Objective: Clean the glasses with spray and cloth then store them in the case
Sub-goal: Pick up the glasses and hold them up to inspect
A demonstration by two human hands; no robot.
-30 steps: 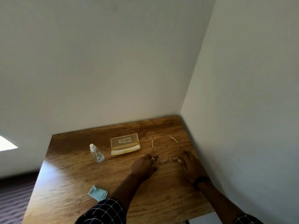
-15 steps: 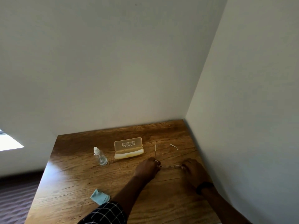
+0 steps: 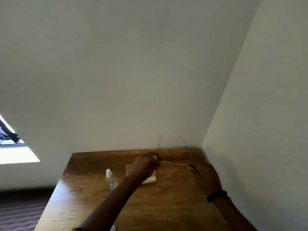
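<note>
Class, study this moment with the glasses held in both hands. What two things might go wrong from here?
1. The thin glasses are pinched only at their ends by the left hand and right hand; an uneven pull may bend the frame.
2. The left forearm passes right beside the spray bottle and over the case; drawing back might tip the bottle.

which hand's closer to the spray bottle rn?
Left. The left hand is just right of the spray bottle, over the case. The right hand is farther right, holding the far end of the glasses.
</note>
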